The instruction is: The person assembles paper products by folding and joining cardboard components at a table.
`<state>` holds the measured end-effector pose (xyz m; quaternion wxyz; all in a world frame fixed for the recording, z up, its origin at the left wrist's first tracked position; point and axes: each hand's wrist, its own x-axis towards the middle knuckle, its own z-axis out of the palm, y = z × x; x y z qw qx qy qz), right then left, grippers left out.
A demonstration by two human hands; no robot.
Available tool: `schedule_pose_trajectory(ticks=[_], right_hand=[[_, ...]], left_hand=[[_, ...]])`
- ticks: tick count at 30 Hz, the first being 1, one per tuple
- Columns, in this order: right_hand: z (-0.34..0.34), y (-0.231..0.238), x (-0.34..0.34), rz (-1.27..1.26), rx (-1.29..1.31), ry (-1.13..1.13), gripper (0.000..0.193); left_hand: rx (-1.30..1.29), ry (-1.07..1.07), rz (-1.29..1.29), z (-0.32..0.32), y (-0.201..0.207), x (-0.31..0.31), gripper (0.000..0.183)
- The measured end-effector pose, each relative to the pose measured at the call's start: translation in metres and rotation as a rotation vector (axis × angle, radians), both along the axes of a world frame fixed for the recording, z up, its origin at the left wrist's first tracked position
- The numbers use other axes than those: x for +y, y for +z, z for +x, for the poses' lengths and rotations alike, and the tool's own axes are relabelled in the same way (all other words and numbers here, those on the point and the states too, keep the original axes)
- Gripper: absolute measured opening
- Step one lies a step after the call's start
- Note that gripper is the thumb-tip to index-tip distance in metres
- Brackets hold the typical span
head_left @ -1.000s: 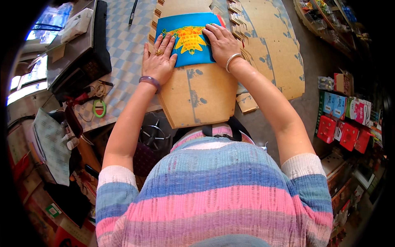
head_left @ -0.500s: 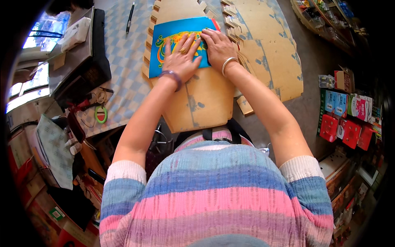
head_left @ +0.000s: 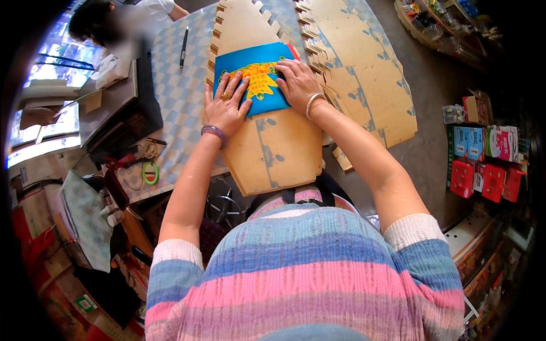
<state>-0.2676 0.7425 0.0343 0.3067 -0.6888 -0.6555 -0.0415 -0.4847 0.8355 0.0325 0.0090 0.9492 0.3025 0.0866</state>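
A blue sheet with a yellow and orange ornamental pattern (head_left: 263, 86) lies on a stack of tan boards (head_left: 278, 153) with notched edges. My left hand (head_left: 227, 104) rests flat on its left side, fingers spread, a ring and a purple bangle on it. Over the right part of the sheet lies my right hand (head_left: 299, 85), fingers stretched out and a silver bangle at the wrist. A narrow red edge (head_left: 293, 52) shows at the sheet's upper right corner. Neither hand grips anything.
Right of the stack lie more notched tan boards (head_left: 369, 79). On the checked tablecloth (head_left: 176, 102) are a black pen (head_left: 184, 46) and green-handled scissors (head_left: 150, 173). Another person (head_left: 114, 23) is at the upper left. Coloured boxes (head_left: 483, 162) stand at the right.
My left hand has slid left toward the sheet's left edge, uncovering more of the yellow pattern. My right hand stays on the right part. Another person has come further into view at upper left.
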Motion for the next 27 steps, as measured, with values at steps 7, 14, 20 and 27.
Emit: schedule_pose_trajectory(ticks=[7, 14, 20, 27], right_hand=[[0.011, 0.009, -0.002, 0.13, 0.277, 0.022, 0.034], [0.032, 0.021, -0.03, -0.053, 0.156, -0.272, 0.043], [0.045, 0.008, -0.042, -0.211, 0.544, -0.206, 0.025], [0.006, 0.116, -0.01, 0.149, 0.428, 0.086, 0.01]], left_hand=[[-0.394, 0.001, -0.294, -0.011, -0.002, 0.017, 0.062], [-0.832, 0.24, -0.623, -0.042, -0.015, 0.009, 0.077], [-0.676, 0.473, -0.53, -0.04, -0.001, -0.006, 0.062], [-1.106, 0.584, -0.478, -0.057, 0.006, -0.002, 0.045]])
